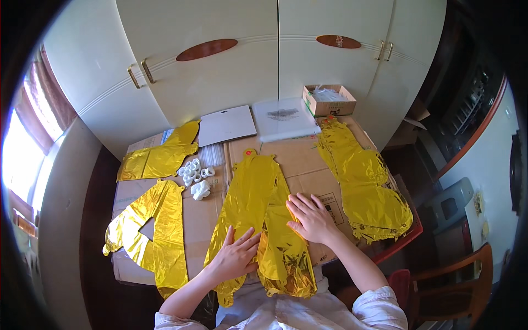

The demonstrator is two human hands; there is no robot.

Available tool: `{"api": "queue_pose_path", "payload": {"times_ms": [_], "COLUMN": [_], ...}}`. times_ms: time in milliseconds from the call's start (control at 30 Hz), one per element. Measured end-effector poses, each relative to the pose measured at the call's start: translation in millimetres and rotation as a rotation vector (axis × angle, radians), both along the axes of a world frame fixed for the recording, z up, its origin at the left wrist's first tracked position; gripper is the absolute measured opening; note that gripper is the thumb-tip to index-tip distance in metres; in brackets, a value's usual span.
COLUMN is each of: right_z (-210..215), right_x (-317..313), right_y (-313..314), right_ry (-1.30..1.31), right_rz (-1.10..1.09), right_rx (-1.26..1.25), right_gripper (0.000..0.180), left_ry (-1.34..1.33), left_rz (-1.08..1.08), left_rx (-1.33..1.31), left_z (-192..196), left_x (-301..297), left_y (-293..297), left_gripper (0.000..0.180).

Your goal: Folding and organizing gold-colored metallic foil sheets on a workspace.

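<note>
A flat, gold foil balloon (250, 192) lies in front of me on cardboard, its near end hanging over the table edge toward my lap. My left hand (237, 256) rests on its lower left part, fingers spread. Across the balloon's right edge lies my right hand (312, 219), palm down with fingers stretched out. The foil between the two hands is creased and shiny. To the left are a gold balloon shaped like a 4 (168, 220) and another folded gold one (159, 159). More gold foil balloons (363, 187) lie stacked at the right.
White tape rolls (192, 171) and a crumpled white bundle (201, 190) sit left of the middle balloon. Behind are a white board (227, 127), a clear plastic bag (283, 118) and a small carton (329, 102). A wooden chair (456, 280) stands at the right.
</note>
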State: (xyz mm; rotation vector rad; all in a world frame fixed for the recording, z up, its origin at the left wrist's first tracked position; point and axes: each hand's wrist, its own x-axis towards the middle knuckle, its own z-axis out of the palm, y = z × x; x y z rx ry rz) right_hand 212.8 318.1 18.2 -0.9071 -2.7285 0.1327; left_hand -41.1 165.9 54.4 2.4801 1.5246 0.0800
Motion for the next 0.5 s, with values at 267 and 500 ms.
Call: {"api": "queue_pose_path", "payload": {"times_ms": [267,500], "right_z": [2,0], "right_x": [0,-1], "right_y": [0,0], "right_ry": [0.009,0.000], "right_rz": [0.003,0.005], "right_rx": [-0.009,0.004], "right_gripper": [0.063,0.065], "left_ry": [-0.052,0.024], "left_rz": [0.264,0.140], "left_rx": [0.150,0.083], "left_z": [1,2], "left_x": [-14,-8], "left_y": [0,-7], "left_gripper": [0.075,0.084]}}
